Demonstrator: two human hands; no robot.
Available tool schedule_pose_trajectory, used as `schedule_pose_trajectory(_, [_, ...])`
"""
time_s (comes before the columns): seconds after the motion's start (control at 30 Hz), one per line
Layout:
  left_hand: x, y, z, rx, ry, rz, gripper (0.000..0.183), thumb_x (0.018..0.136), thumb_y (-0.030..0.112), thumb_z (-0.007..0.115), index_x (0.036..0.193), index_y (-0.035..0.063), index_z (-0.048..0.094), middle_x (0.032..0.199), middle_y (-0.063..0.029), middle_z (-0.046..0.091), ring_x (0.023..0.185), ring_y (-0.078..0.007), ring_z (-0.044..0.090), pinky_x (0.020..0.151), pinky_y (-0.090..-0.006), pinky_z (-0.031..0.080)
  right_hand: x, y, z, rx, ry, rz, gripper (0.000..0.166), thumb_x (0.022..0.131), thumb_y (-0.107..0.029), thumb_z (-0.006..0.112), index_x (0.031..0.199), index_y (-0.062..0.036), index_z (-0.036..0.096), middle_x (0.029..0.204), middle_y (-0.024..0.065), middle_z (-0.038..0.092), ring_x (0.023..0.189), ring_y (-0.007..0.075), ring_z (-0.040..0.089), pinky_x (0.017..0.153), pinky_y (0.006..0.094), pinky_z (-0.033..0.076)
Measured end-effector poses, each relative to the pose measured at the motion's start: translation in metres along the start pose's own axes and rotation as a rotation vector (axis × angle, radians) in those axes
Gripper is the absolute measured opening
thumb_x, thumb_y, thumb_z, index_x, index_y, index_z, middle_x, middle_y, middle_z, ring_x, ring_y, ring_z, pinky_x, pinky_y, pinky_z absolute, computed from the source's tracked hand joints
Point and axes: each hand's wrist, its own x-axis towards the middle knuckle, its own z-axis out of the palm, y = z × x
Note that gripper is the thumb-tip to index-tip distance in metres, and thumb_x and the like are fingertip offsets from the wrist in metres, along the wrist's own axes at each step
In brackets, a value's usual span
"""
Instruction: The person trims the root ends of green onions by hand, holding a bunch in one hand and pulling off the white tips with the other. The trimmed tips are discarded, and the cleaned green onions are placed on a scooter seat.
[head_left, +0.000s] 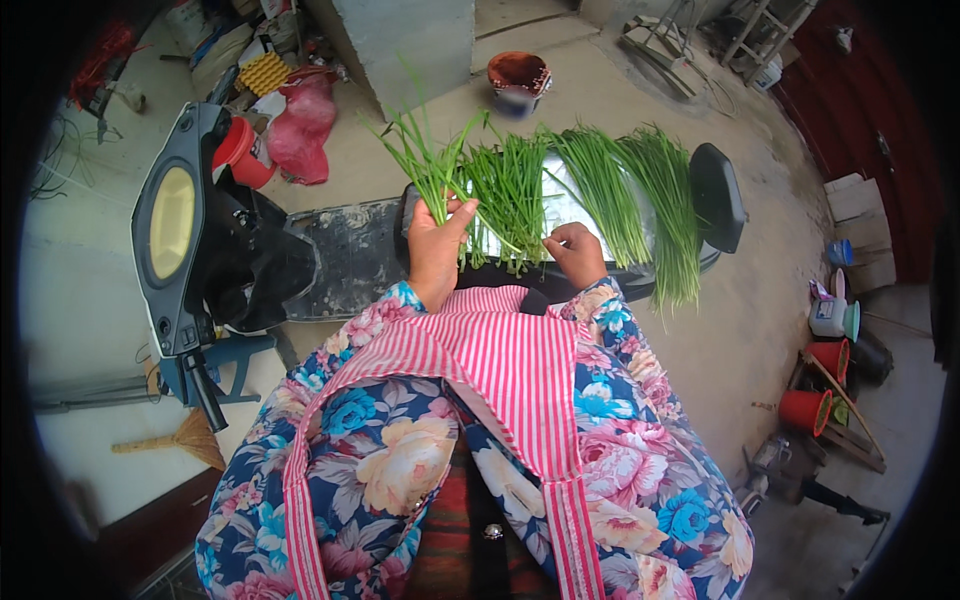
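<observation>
In the head view a scooter stands crosswise before me, its seat (559, 196) covered with silvery sheeting. Bunches of long green leafy stalks lie over it. My left hand (442, 244) holds a small bunch of green stalks (429, 161) upright by its lower ends, above the seat's left part. My right hand (576, 251) has thumb and forefinger pinched at the root ends of a messier bunch (514, 191); whether a stalk is between them I cannot tell. Further right lie a neater bunch (604, 187) and another bunch (667, 210), whose ends hang over the seat's near edge.
The scooter's handlebar (201, 386) and footboard (345, 255) are at the left, its backrest (716, 196) at the right. Behind the seat a bucket (519, 79) stands on the floor near a wall corner (412, 52). A red bucket (246, 154) and a pink sack (302, 127) sit behind the scooter's front.
</observation>
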Motion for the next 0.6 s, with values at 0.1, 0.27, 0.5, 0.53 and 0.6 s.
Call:
schedule_pose_trajectory(0.1, [-0.001, 0.001, -0.002, -0.046, -0.053, -0.047, 0.024, 0.083, 0.007, 0.068, 0.101, 0.0077, 0.051, 0.084, 0.0025, 0.054, 0.065, -0.0046, 0.047, 0.053, -0.0200, 0.038, -0.009, 0.018, -0.013, 0.037, 0.127, 0.045, 0.015, 0.073, -0.014, 0.070, 0.084, -0.0030, 0.068, 0.088, 0.0141, 0.062, 0.073, 0.0274, 0.062, 0.065, 0.0346, 0.050])
schedule_pose_trajectory(0.27, [-0.005, 0.000, 0.001, -0.069, -0.148, -0.061, 0.016, 0.090, 0.011, 0.058, 0.104, 0.0083, 0.050, 0.087, 0.0005, 0.054, 0.064, -0.0050, 0.046, 0.055, -0.0212, 0.039, -0.027, 0.050, -0.048, -0.416, 0.294, 0.213, 0.014, 0.072, -0.016, 0.068, 0.083, -0.0076, 0.063, 0.087, 0.0118, 0.060, 0.080, 0.0315, 0.061, 0.069, 0.0415, 0.049])
schedule_pose_trajectory(0.5, [-0.009, -0.005, 0.007, -0.078, -0.242, -0.139, 0.018, 0.096, 0.016, 0.045, 0.112, 0.0071, 0.047, 0.082, -0.0006, 0.050, 0.059, -0.0069, 0.040, 0.058, -0.0227, 0.039, -0.033, 0.067, -0.043, -0.618, 0.286, 0.298, 0.013, 0.073, -0.019, 0.067, 0.082, -0.0103, 0.065, 0.084, 0.0129, 0.061, 0.075, 0.0356, 0.061, 0.067, 0.0462, 0.049])
schedule_pose_trajectory(0.53, [-0.009, -0.005, 0.007, -0.092, -0.250, -0.148, 0.019, 0.097, 0.015, 0.045, 0.114, 0.0069, 0.046, 0.081, -0.0006, 0.050, 0.058, -0.0073, 0.042, 0.059, -0.0237, 0.040, -0.032, 0.066, -0.043, -0.534, 0.289, 0.296, 0.012, 0.074, -0.018, 0.067, 0.082, -0.0093, 0.065, 0.080, 0.0114, 0.061, 0.071, 0.0330, 0.061, 0.064, 0.0436, 0.049])
schedule_pose_trajectory(0.6, [-0.009, -0.005, 0.008, -0.045, -0.240, -0.149, 0.023, 0.097, 0.017, 0.044, 0.117, 0.0063, 0.045, 0.078, -0.0008, 0.049, 0.059, -0.0090, 0.042, 0.058, -0.0236, 0.040, -0.033, 0.059, -0.046, -0.334, 0.289, 0.333, 0.012, 0.076, -0.017, 0.068, 0.082, -0.0072, 0.065, 0.072, 0.0085, 0.062, 0.062, 0.0280, 0.061, 0.058, 0.0383, 0.049])
